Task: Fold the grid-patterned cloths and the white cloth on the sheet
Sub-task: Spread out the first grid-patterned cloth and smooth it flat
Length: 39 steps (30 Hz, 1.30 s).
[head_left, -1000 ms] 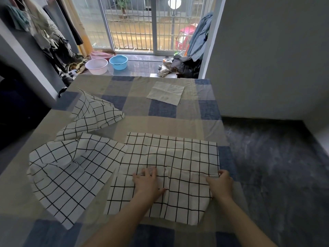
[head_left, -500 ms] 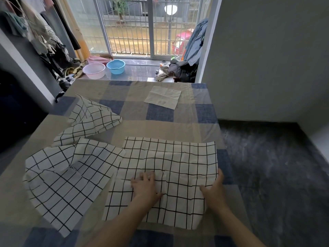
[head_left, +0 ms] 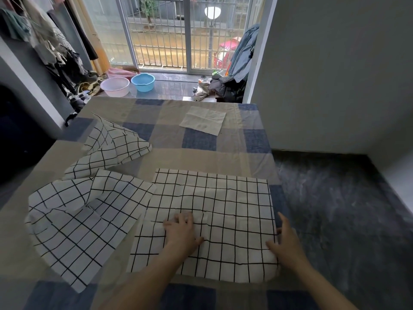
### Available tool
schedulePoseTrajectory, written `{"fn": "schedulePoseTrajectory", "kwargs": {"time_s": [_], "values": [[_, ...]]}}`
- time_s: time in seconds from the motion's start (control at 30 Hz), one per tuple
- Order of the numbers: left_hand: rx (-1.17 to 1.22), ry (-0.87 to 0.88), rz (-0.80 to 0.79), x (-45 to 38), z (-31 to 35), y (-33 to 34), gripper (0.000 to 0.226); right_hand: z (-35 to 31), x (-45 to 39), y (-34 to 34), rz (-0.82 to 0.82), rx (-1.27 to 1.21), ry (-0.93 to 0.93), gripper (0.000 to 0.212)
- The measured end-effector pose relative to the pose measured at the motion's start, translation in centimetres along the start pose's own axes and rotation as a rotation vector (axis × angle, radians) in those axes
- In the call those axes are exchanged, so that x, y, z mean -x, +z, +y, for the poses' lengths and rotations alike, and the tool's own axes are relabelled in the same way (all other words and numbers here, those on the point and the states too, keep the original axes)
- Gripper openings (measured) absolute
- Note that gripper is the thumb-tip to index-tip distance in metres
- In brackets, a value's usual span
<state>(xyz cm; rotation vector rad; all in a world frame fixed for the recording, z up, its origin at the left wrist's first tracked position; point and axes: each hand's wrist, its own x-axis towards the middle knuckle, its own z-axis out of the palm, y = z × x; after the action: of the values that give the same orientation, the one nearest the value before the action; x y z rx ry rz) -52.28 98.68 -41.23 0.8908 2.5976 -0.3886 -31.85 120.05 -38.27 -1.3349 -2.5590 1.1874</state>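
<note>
On checked sheet (head_left: 196, 157), both hands' grips flat, apart on creased grid-patterned cloth (head_left: 223, 198).

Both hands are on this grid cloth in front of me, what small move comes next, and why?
Probably pinch the right edge with the right hand and fold it leftward, since the near grid cloth lies spread flat and the left hand already pins its middle.

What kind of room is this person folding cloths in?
Probably a room in someone's home, used for laundry: clothes hang along the wall, wash basins sit by a barred sliding door, and a checked sheet covers the folding surface.
</note>
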Motion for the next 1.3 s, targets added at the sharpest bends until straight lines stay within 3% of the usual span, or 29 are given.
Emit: {"fn": "schedulePoseTrajectory", "kwargs": {"time_s": [0.13,0.2,0.3,0.4,0.53,0.67,0.83,0.97,1.07,1.17,1.3], "values": [[0.157,0.089,0.293,1.6,-1.4,0.8,0.062,-0.2,-1.1,0.8,0.077,0.208,0.142,0.091],[0.215,0.101,0.349,2.1,-2.0,1.8,0.055,-1.6,-1.5,1.7,0.179,0.203,0.146,0.08],[0.33,0.145,0.394,2.7,-2.6,3.3,0.048,-3.8,-1.7,3.6,0.288,0.31,-0.102,0.065],[0.333,0.327,0.445,3.1,-3.1,5.0,0.047,-5.6,-1.7,6.4,0.183,0.415,-0.404,0.061],[0.325,0.33,0.352,3.1,-3.5,6.5,0.056,-7.2,-2.1,10.1,0.012,0.446,-0.451,0.057],[0.289,0.228,0.273,3.1,-4.4,7.6,0.065,-5.5,-2.7,11.1,-0.078,0.489,-0.326,0.061],[0.329,0.194,0.256,3.9,-7.5,8.8,0.064,-1.1,-3.5,8.6,-0.024,0.575,-0.284,0.064],[0.472,0.134,0.422,3.1,-7.3,6.2,0.042,-0.4,-3.5,6.9,0.06,0.499,-0.135,0.067],[0.506,0.255,0.496,0.4,-4.1,3.1,0.037,-4.2,-4.0,7.4,0.137,0.387,-0.272,0.057],[0.486,0.405,0.391,-2.7,-0.3,1.1,0.047,-8.1,-6.0,9.7,0.091,0.389,-0.44,0.055],[0.355,0.407,0.225,-5.7,1.6,1.1,0.057,-7.5,-8.1,12.1,-0.016,0.483,-0.368,0.057]]}}
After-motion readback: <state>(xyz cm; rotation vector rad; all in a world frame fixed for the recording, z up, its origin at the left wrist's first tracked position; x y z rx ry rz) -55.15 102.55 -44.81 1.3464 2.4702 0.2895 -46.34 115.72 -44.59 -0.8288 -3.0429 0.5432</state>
